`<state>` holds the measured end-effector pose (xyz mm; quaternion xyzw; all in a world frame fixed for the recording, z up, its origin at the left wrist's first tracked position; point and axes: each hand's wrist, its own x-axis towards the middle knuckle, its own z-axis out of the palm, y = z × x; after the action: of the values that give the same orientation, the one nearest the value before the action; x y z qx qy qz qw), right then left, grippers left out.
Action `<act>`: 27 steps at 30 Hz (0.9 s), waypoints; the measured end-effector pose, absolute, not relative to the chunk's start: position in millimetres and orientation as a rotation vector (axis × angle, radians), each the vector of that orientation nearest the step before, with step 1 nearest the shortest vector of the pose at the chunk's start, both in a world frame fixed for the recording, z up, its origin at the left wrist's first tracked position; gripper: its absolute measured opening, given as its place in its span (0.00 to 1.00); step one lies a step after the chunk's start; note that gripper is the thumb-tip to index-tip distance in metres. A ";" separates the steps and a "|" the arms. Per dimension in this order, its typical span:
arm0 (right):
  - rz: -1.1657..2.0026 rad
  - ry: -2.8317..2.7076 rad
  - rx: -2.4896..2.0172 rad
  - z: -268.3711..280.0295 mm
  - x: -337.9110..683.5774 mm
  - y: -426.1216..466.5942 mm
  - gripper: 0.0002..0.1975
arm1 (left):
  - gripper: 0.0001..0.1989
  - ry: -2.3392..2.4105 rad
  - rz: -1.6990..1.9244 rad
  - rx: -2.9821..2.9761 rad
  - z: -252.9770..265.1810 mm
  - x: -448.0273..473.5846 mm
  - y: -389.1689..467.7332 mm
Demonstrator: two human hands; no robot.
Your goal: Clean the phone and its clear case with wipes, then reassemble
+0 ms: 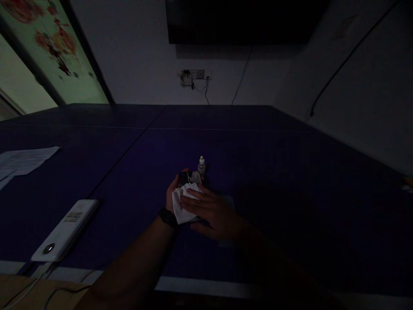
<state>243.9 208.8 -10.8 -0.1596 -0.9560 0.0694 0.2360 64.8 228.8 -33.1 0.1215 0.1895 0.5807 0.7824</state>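
Your left hand (170, 196) is just on the near side of the small dropper bottle (201, 167), with its fingers curled around a phone (194, 177). The phone is flat, dark and shiny, with round corners, and its far end sits just beside the bottle. On the phone's near part lies a soft white cloth (181, 211), thin and folded, with little creases. Your right hand (219, 215) is nearer to you than the bottle, palm down, with its fingers spread and nearly straight on the cloth. You wear a dark band (167, 217) on your left wrist.

The bottle stands upright, see-through, with a white cap and a narrow pale tip. It rests on a smooth, deep blue table (274, 172) with a white stripe along its near edge. Well to the left of the bottle and nearer you is a white power bank (66, 230), a long, smooth block with a striped label and a round dark spot. Farther left of the bottle lie thin printed papers (27, 160). On the wall beyond the bottle hangs a flat black TV (245, 21).
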 end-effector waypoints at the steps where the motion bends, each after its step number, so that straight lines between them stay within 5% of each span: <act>1: 0.198 -2.614 -0.424 -9.7 244.7 207.9 0.27 | 0.19 0.405 1.268 0.263 -33.1 63.7 228.8; 12: 0.290 -2.567 -0.310 -9.7 249.3 206.1 0.19 | 0.21 0.470 1.375 0.244 -27.7 57.1 233.8; 16: 0.261 -2.605 -0.390 -10.2 247.1 204.5 0.28 | 0.21 0.441 1.330 0.264 -31.0 56.0 233.1; 22: 0.298 -2.598 -0.359 -8.3 250.0 205.7 0.20 | 0.21 0.413 1.325 0.273 -33.9 53.4 234.6; 27: 0.287 -2.627 -0.376 -7.9 246.9 204.6 0.29 | 0.19 0.390 1.309 0.303 -34.3 52.0 234.7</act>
<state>246.9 204.6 -7.9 -0.1370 -0.9568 0.1045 0.2341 52.0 234.7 -34.3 0.1394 0.1796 0.6022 0.7653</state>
